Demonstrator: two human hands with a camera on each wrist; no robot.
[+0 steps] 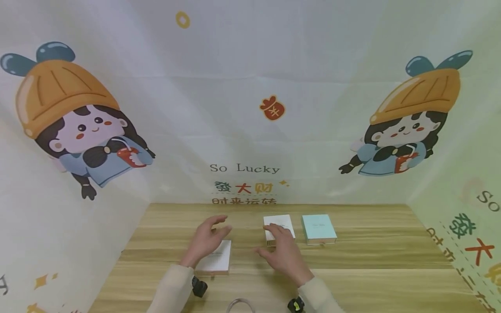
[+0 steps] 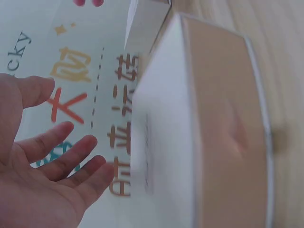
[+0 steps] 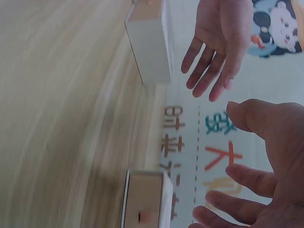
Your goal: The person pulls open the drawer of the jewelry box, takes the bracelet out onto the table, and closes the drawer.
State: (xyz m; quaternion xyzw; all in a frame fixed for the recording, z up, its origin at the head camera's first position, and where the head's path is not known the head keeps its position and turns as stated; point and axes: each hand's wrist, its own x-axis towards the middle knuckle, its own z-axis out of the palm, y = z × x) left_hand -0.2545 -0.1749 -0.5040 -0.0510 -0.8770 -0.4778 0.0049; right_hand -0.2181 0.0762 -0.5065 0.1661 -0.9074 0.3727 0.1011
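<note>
My left hand (image 1: 209, 239) hovers over a white box (image 1: 220, 260) at the left, its fingers spread and holding nothing. In the left wrist view this white box (image 2: 164, 118) fills the middle, with a tan front side (image 2: 232, 128) bearing a small pinkish tab. My right hand (image 1: 283, 253), fingers apart, is in front of a second white box (image 1: 283, 221) and partly covers it from the head camera. That second white box (image 3: 167, 199) also shows low in the right wrist view, beside the open right hand (image 3: 266, 175). To its right lies a mint-green box (image 1: 318, 227).
The boxes lie on a wood-grain table (image 1: 372, 269). Behind and at both sides hangs a pale printed cloth (image 1: 321, 108) with cartoon figures and lettering. A curved light band (image 1: 240, 301) shows at the bottom edge of the head view.
</note>
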